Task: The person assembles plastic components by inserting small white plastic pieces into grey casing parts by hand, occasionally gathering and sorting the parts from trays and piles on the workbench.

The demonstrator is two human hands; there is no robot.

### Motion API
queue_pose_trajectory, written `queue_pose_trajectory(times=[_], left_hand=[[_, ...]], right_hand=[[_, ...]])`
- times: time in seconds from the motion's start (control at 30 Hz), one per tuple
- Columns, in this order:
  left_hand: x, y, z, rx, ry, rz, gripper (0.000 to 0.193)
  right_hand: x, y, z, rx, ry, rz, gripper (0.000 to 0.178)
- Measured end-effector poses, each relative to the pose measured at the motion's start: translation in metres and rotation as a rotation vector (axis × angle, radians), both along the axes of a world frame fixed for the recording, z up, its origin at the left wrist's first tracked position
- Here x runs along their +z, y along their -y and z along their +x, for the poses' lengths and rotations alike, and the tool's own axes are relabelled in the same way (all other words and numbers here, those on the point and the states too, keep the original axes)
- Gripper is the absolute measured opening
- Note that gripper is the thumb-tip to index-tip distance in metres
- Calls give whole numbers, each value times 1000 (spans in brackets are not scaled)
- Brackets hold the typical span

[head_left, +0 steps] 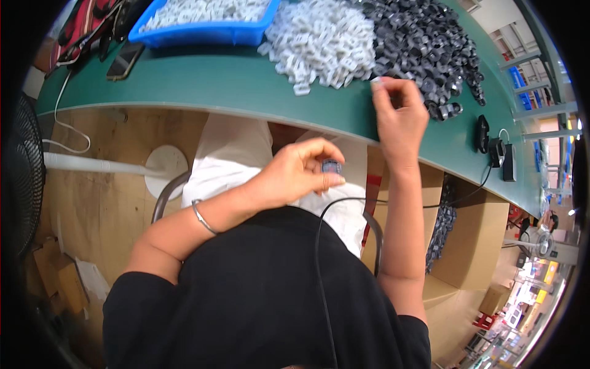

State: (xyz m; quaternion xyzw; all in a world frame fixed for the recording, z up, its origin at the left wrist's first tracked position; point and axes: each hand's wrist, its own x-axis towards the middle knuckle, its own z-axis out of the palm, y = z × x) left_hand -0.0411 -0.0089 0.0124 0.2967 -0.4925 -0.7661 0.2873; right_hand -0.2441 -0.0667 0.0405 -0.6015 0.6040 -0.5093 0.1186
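Note:
Above my lap, my left hand (298, 171) is closed around a small dark grey plastic part (332, 166), held between thumb and fingers. My right hand (401, 114) is at the table's near edge with thumb and fingertips pinched together; a small whitish plastic piece (377, 80) shows at the tips, partly hidden. Just beyond that hand lie two heaps side by side: a pile of small white plastic pieces (322, 43) and, to its right, a pile of black plastic parts (424, 40), some with a glossy surface.
A blue tray (203, 35) of white pieces stands on the green table (203, 83), left of the heaps. Nearby lies a phone (125, 61). Black devices with a cable (496, 147) sit at the right. Below is a cardboard box (476, 240) holding dark parts; a fan (27, 178) stands left.

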Motion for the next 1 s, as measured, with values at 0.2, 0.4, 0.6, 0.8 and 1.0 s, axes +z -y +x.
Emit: queue_pose_trajectory(times=[0.2,0.4,0.6,0.8,1.0], left_hand=[[-20,2,12,77,97,-42,35],[-35,-13,10,103,85,-77,32],[-34,-18,11,86,-10,192,37],[-39,-17,13,-29,204,-48,39],[-52,-23,6,125,88,103,38]], right_hand=[[12,-63,16,201,373,40,12],[-40,-110,25,316,101,178,16],[-53,-122,30,301,502,402,13],[-54,-118,23,267,837,592,19],[-52,-118,22,223,847,657,14]])
